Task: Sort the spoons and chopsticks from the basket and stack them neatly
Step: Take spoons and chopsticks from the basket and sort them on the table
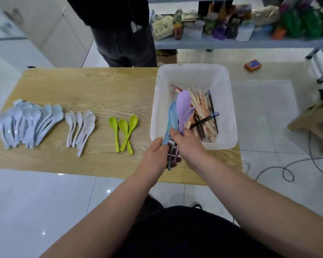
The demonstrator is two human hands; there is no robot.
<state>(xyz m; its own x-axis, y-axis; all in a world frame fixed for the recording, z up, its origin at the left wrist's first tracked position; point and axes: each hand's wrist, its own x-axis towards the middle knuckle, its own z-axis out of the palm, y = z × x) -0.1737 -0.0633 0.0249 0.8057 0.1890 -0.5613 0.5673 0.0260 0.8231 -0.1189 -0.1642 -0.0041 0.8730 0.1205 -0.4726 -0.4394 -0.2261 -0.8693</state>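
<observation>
A white plastic basket stands at the right end of the wooden table. Inside lie several wrapped chopsticks and dark ones. Over the basket's near edge, my left hand grips a bundle of spoon handles, with a blue spoon sticking up. My right hand holds a purple spoon right beside it. Sorted on the table lie a pale blue spoon pile, a group of white spoons and three green spoons.
A person in dark clothes stands at the table's far edge. Behind the basket a shelf carries packets and jars. An orange box and a grey cable lie on the tiled floor at the right.
</observation>
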